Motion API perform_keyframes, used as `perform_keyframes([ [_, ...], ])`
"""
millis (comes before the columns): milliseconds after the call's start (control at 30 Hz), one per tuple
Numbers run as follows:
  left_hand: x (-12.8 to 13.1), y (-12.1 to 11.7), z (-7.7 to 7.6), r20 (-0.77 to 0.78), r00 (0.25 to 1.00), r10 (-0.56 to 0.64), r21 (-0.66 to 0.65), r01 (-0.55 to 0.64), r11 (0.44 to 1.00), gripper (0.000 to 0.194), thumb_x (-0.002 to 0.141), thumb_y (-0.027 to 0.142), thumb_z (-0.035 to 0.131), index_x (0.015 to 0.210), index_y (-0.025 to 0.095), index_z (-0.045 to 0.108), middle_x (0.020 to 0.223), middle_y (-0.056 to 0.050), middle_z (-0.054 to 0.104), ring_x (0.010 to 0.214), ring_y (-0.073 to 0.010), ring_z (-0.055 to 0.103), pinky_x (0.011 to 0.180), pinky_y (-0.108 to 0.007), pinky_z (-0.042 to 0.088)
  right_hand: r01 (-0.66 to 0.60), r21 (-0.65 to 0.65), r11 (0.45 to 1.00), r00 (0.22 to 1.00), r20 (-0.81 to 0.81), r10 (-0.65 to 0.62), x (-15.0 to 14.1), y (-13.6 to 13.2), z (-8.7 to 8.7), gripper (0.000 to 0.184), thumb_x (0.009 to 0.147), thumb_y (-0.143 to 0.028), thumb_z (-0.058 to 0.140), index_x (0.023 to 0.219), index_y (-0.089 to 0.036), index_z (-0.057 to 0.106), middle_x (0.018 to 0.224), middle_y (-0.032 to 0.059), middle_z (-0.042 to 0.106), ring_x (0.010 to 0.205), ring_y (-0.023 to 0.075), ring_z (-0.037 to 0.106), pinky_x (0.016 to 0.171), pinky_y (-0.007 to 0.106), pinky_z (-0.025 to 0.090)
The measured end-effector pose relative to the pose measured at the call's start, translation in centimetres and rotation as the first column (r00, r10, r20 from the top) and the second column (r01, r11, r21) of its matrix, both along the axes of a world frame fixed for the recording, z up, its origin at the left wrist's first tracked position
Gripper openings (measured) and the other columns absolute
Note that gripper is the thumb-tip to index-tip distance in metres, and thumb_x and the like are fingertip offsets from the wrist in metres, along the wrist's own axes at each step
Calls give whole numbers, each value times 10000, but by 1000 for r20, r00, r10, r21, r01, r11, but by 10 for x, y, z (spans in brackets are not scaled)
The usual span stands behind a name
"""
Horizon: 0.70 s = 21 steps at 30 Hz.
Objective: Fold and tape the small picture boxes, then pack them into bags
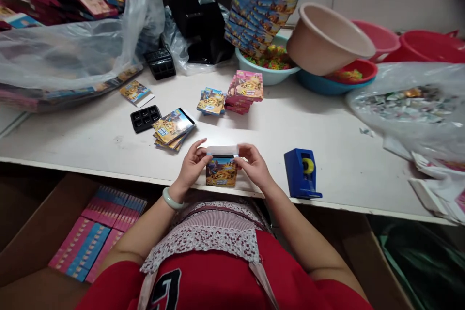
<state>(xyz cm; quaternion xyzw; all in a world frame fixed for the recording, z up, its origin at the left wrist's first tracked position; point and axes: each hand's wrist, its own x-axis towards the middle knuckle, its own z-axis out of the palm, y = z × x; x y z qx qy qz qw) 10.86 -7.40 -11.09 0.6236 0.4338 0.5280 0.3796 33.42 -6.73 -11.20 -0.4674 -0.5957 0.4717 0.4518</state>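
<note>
Between my two hands a small printed cardboard box (pixel 221 173) stands upright at the table's front edge, its white top flap raised and a dark strip showing in the opening. My left hand (pixel 194 162) grips the box's left upper corner with thumb and fingers. On the other side my right hand (pixel 255 164) pinches the right upper corner. To the left lie a short stack of similar boxes (pixel 173 127) and a black plastic tray (pixel 146 118) with several compartments. A blue tape dispenser (pixel 296 174) with yellow tape stands to the right.
Farther back are blue boxes (pixel 211 101), pink boxes (pixel 247 87) and a loose box (pixel 136 93). A light-blue basin (pixel 267 75) holds colourful small pieces beneath stacked display boxes (pixel 256 19). Plastic bags flank the table (pixel 319 135); a carton (pixel 27 232) of packed boxes sits below left.
</note>
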Motion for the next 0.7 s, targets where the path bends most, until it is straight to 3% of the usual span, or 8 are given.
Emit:
perform_keyframes([
  [67,-4,2,6,-37,995,-93,43,94,995,204,957,330,662,1113,204,701,962,-60,738,875,-164,704,793,-308,595,-25,20,999,1000,12,25,3,-3,3,285,855,-395,665,1095,-252,610,1001,43,618,915,176,622,599,245,561],
  [200,-9,1,20,-181,957,-225,168,255,952,119,916,309,722,934,191,722,1009,-86,745,950,-194,707,856,-360,592,-113,189,975,985,147,86,5,-13,13,151,857,-362,675,886,-227,615,1034,66,635,934,182,613,640,265,561],
  [267,-5,0,24,-192,961,-198,166,231,959,126,910,307,727,940,186,704,968,-77,729,908,-183,694,814,-337,584,-99,202,974,986,152,68,3,-17,19,145,858,-357,675,868,-225,614,1014,63,639,913,178,616,639,266,557],
  [400,6,0,27,-216,968,-131,90,153,984,144,942,320,666,928,177,677,855,-48,673,783,-153,638,667,-269,531,-8,75,997,989,150,-3,-3,-18,26,145,857,-355,668,886,-216,639,929,46,656,851,169,631,592,242,528],
  [500,5,3,26,-221,962,-157,115,186,976,173,970,322,627,887,176,668,843,-49,669,776,-152,640,651,-265,535,26,74,997,986,162,-38,-5,-19,28,153,866,-366,665,856,-214,651,892,40,663,829,170,638,560,234,503],
  [633,-10,2,21,-283,920,-269,273,347,897,126,981,254,621,1064,205,703,980,-80,720,926,-177,700,782,-314,601,-44,209,977,979,202,1,1,-29,24,134,925,-361,630,907,-240,686,982,67,693,920,200,659,662,303,570],
  [700,-18,-2,19,-334,896,-291,320,399,859,242,966,204,641,1202,244,681,1061,-86,726,965,-173,712,792,-307,614,-103,279,955,975,218,42,5,-36,21,138,946,-367,615,959,-263,705,1029,80,704,958,217,666,786,380,596],
])
